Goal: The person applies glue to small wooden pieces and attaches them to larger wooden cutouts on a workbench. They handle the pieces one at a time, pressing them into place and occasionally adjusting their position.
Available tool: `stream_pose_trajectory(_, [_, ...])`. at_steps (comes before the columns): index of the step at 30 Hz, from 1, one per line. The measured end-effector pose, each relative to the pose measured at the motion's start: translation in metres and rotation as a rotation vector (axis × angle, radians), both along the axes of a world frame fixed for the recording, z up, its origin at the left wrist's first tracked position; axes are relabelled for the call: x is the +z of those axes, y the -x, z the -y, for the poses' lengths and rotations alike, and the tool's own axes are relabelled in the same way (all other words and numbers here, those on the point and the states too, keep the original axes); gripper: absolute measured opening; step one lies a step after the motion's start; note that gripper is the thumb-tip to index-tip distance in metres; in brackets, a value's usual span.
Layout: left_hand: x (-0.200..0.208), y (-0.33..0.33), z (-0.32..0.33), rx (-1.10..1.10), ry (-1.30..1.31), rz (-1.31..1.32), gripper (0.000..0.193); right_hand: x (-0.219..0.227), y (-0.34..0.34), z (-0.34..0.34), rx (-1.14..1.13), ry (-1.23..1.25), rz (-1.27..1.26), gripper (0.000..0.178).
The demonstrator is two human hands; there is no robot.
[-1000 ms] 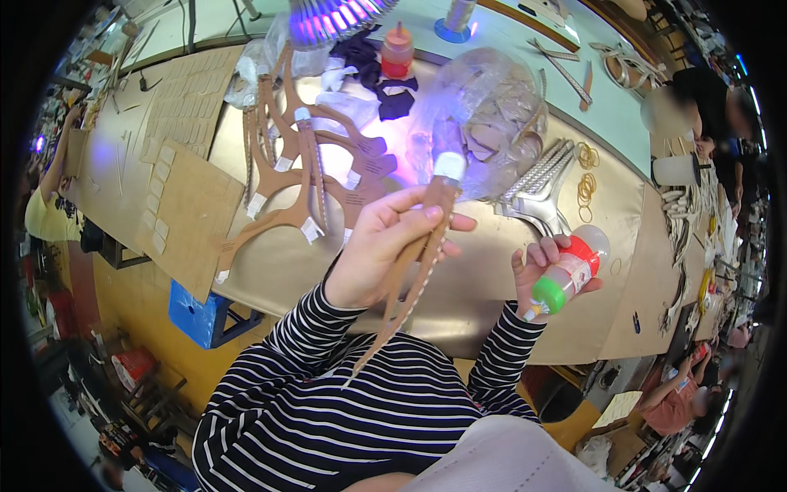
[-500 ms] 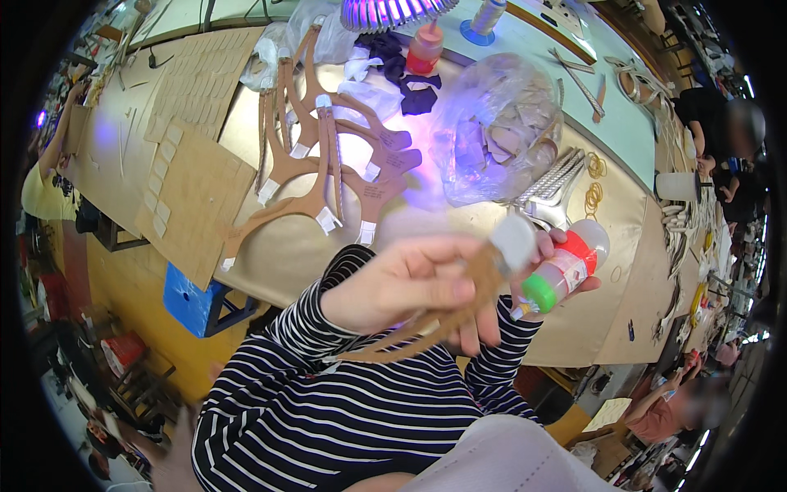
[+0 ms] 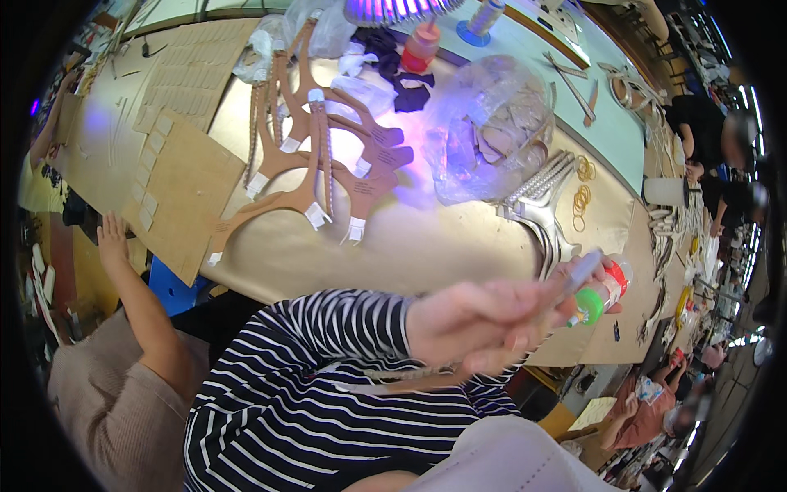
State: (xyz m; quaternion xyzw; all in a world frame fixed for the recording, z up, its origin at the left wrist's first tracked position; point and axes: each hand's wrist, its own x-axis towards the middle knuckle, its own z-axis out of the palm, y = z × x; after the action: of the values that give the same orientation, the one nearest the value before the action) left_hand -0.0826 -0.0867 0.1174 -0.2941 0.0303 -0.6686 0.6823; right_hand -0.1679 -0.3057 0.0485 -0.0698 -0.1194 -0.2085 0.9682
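Observation:
My left hand (image 3: pixel 484 324) is closed on a tan shoe-strap piece (image 3: pixel 426 383), blurred by motion. Its white-covered end (image 3: pixel 580 272) points up to the right, seen nearly edge-on, while its thin tails trail down over my striped top. Just behind it my right hand (image 3: pixel 566 305) is wrapped round a clear squeeze bottle (image 3: pixel 605 293) with a green cap and red label, tilted with its nozzle down to the left. My left hand partly hides my right. I cannot tell whether the right fingers also touch the strap. Several similar tan strap pieces (image 3: pixel 370 190) lie on the table.
Silver strap pieces (image 3: pixel 537 215), rubber bands (image 3: pixel 582 195) and a plastic bag of scraps (image 3: pixel 492 123) lie beyond my hands. A red-filled bottle (image 3: pixel 420 49) stands near a lit lamp (image 3: pixel 402 10). Cardboard (image 3: pixel 184 193) lies at left, near another person's arm (image 3: pixel 135 287).
My hands have moved right and slightly down, and the strap has turned nearly edge-on. The bottle has shifted right too. Another person's arm and body now show at the lower left.

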Motion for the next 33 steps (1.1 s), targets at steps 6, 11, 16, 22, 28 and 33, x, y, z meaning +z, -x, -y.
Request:
stream_pose_trajectory(6, [-0.061, -0.057, -0.012, 0.342, -0.996, 0.733, 0.020, -0.007, 0.010, -0.003, -0.076, 0.051, -0.138, 0.068])
stream_pose_trajectory(11, [-0.068, -0.062, -0.031, 0.471, -1.082, 1.054, 0.026, -0.017, 0.000, -0.018, -0.054, 0.077, -0.269, 0.072])
stream_pose_trajectory(16, [-0.049, -0.058, -0.042, 0.557, -1.075, 1.161, 0.028, -0.024, -0.005, -0.019, -0.042, 0.154, -0.356, 0.075])
stream_pose_trajectory(22, [-0.031, -0.058, -0.053, 0.622, -1.074, 1.244, 0.029, -0.031, -0.001, -0.013, -0.201, 0.770, -0.872, 0.058])
stream_pose_trajectory(28, [-0.010, -0.048, -0.048, 0.696, -1.041, 1.210, 0.027, -0.035, 0.003, -0.015, -0.353, 1.799, -1.357, 0.060])
stream_pose_trajectory(33, [-0.001, -0.046, -0.031, 0.827, -1.024, 1.563, 0.019, -0.031, 0.011, -0.014, -0.423, 2.099, -1.397, 0.056])
